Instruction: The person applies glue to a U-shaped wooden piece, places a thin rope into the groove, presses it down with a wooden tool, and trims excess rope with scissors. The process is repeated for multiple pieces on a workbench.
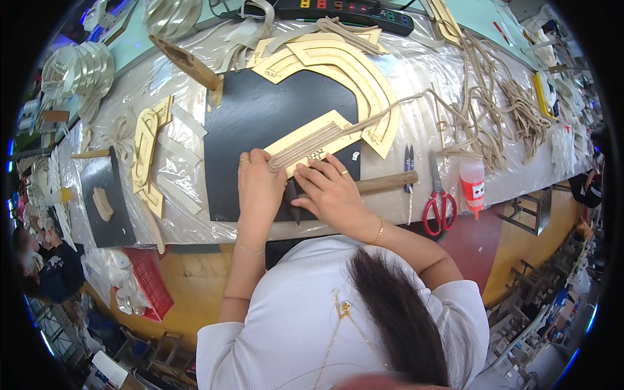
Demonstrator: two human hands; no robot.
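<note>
A narrow pale-yellow template board (312, 127) lies aslant on a black mat (242, 117), with beige cord (305, 147) laid on it in tight parallel rows. The fingers and thumb of my left hand (255, 182) close on the left end of these rows. Fingers stretched, my right hand (330, 190) rests against the board's near edge. Below it lies a hammer (388, 182), its wooden handle pointing right and its dark head partly hidden by my right hand. From the board's right end the cord runs off to a loose tangle (478, 123).
Curved yellow templates (374, 84) lie behind the mat, more (144, 146) at left. A wooden stick (185, 62) stands at the mat's far-left corner. Right are dark pens (409, 168), red-handled scissors (440, 208) and a red-and-clear bottle (472, 185). A power strip (344, 14) lies at the back.
</note>
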